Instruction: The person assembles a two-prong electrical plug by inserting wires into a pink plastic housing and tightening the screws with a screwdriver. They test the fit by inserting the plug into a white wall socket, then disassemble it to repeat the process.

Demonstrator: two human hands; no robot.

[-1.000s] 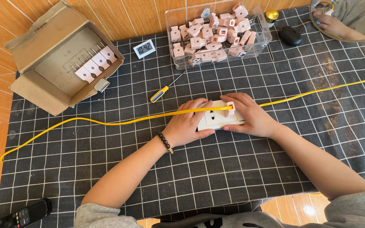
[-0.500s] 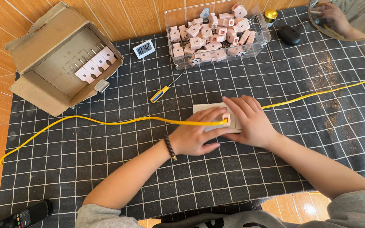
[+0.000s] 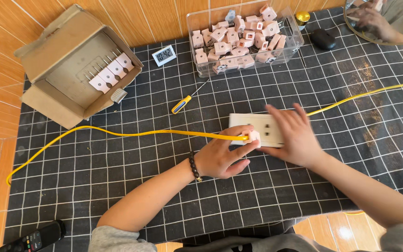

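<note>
Counter [image 3: 117,186]: dark grid cloth | white socket strip [image 3: 257,126] mid-frame, pinned flat under open right hand [image 3: 292,135] | yellow cable [image 3: 117,133] runs left | left hand [image 3: 220,156], grip pinched on pink plug [image 3: 251,136] at strip's lower edge | best: keep strip steady, plug square to holes.

The right hand [image 3: 295,135] covers the right end of the white socket plate [image 3: 253,127]. The pink plug [image 3: 252,136] is half buried in the left hand [image 3: 220,156]. A remote [image 3: 33,239] and another person's hand [image 3: 371,21] run off the edges.
</note>
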